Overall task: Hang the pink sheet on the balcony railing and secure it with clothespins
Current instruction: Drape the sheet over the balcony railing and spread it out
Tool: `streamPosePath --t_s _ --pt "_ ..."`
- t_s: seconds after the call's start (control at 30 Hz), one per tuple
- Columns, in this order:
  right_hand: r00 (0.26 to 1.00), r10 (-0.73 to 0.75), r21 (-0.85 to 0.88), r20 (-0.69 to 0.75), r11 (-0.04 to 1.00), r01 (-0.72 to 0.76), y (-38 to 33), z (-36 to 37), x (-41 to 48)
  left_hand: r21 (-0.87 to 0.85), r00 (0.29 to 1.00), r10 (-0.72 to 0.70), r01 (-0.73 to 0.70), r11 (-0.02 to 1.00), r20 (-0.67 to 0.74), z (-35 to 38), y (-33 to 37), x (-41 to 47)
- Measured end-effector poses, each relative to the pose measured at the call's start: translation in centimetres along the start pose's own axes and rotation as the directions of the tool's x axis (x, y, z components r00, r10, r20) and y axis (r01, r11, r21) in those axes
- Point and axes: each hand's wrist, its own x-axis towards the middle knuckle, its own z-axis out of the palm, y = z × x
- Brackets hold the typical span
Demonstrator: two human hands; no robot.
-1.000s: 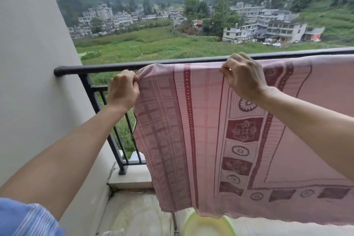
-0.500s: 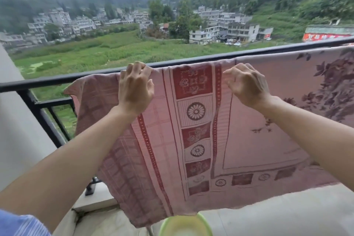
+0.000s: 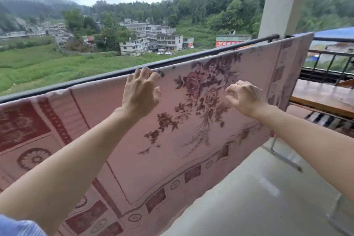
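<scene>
Pink sheet (image 3: 191,140) draped over the black balcony railing (image 3: 107,74), both hands raised against it.

Hanging down the near side of the railing, spread flat from the left frame edge to just short of the pale pillar (image 3: 281,2) at the railing's far end; top edge folded over the rail, dark floral print in the middle, banded border along the bottom. Left hand (image 3: 141,92) up at the railing, fingers spread and curled loosely, tips at the sheet's top edge, gripping nothing. Right hand (image 3: 247,97) lower than the railing, in front of the floral print, fingers bent in a loose claw, holding nothing; touching the cloth or not, cannot tell.
</scene>
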Motion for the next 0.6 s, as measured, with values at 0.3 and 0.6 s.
streamPosePath --t_s 0.3,0.6 --pt "0.985 0.167 -0.092 0.043 0.982 -0.163 16.0 1.1 2.7 -0.029 0.984 0.174 -0.173 0.984 0.041 11.2 11.2 11.8" --pt "0.952 0.305 -0.181 0.009 0.937 -0.298 30.3 2.8 10.9 -0.068 0.962 0.271 -0.268 0.961 0.040 23.6 19.8 27.3"
